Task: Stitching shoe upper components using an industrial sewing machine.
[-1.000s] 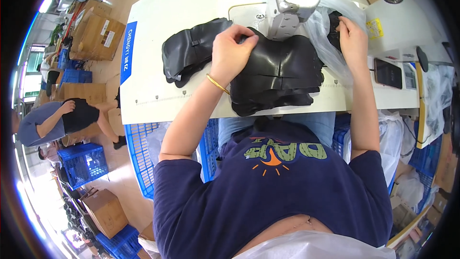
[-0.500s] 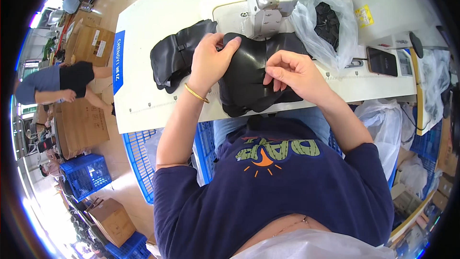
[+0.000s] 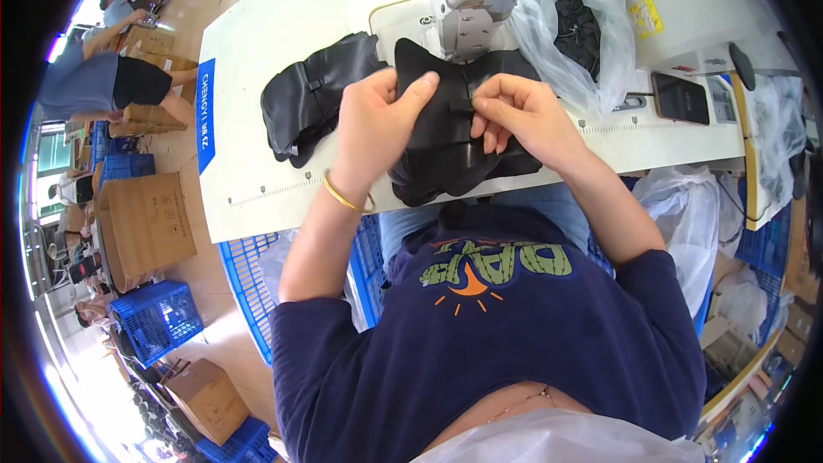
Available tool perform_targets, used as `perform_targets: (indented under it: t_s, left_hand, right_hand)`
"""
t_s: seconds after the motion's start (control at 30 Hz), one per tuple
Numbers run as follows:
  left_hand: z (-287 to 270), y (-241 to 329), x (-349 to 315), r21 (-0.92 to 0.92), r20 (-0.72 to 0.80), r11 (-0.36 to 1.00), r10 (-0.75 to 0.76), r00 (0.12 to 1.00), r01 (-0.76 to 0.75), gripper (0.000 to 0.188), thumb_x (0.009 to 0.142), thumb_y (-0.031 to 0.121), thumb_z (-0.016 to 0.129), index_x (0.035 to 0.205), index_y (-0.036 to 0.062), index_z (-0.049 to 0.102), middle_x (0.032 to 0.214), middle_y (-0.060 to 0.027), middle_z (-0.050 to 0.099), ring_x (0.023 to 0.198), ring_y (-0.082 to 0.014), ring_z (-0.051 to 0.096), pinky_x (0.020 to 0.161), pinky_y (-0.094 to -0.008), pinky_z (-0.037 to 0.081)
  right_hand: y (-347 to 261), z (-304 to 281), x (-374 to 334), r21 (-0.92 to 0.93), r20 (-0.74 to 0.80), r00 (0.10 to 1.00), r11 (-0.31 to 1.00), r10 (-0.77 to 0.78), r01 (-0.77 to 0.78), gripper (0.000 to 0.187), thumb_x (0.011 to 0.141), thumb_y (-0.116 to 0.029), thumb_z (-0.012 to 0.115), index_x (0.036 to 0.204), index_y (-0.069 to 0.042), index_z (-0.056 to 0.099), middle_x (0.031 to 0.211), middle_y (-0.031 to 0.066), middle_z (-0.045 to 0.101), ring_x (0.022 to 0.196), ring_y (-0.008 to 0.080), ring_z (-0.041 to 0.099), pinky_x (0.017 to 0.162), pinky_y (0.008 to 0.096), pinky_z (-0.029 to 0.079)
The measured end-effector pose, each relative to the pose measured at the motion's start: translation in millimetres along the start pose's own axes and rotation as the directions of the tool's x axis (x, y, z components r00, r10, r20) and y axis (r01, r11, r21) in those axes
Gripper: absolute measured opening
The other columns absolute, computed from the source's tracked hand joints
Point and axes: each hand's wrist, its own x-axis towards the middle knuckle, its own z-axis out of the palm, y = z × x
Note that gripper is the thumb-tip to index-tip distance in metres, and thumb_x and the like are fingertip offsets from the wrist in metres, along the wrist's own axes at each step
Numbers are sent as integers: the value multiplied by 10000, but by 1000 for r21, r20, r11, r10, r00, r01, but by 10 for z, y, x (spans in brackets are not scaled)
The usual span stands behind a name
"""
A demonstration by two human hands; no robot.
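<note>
A stack of black, smooth, leather-like pieces (image 3: 439,150) lies across the table's front edge before me. My left hand (image 3: 373,124) is closed at the left edge of the top piece, thumb over its surface and the other fingers mostly hidden. Over the middle of that piece, my right hand (image 3: 525,120) pinches a small black strap between thumb and forefinger, its other fingers curled below. A second black pile (image 3: 313,94), with a small loop across its top piece, sits left of my left hand.
A white sewing machine (image 3: 470,13) stands just beyond the stack. To its right, a clear plastic bag (image 3: 613,60) holds small black parts (image 3: 579,30). A phone (image 3: 680,99) lies at the table's right. Blue crates (image 3: 244,279) stand beneath; a person (image 3: 86,81) is at far left.
My right hand has closed into a pinch at the strap and shifted slightly up. The top piece's far corner now stands higher. The person at far left has moved.
</note>
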Motion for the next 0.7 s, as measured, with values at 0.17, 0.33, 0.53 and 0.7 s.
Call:
perform_targets:
  t_s: [0.17, 0.33, 0.53, 0.7]
  left_hand:
    - [-24, -155, 240, -352, 529, 842, -181, 829, 408, 180, 804, 117, 674, 830, -59, 645, 744, -49, 651, 647, -85, 594, 578, -213, 471]
    - [-25, 76, 424, -311, 604, 748, -321, 730, 586, 244, 745, 150, 717, 846, -62, 650, 753, -63, 650, 662, -85, 592, 580, -214, 460]
    - [98, -70, 273, -264, 483, 944, -46, 874, 195, 149, 740, 113, 710, 786, -27, 686, 712, -26, 667, 629, -82, 590, 566, -241, 474]
    - [100, 82, -20, -333, 191, 941, 9, 982, 56, 127, 767, 40, 699, 866, -37, 681, 799, -49, 682, 685, -90, 606, 629, -249, 504]
  right_hand:
    - [-72, 32, 41, -101, -50, 998, 994, 45, -50, 163, 913, -143, 534, 866, 10, 564, 637, 75, 627, 467, 98, 567, 417, 210, 423]
    - [-137, 115, 43, -215, -129, 991, 975, 29, -56, 181, 887, -150, 527, 845, 23, 564, 581, 76, 611, 428, 105, 539, 411, 237, 405]
    - [-142, 110, 67, -298, -118, 992, 952, 35, -69, 184, 889, -155, 524, 834, 17, 561, 575, 74, 607, 411, 105, 515, 416, 245, 394]
    - [-154, 152, -253, -397, -133, 969, 907, -210, 142, 298, 899, -244, 607, 736, 4, 586, 493, 33, 551, 423, 61, 488, 411, 239, 364]
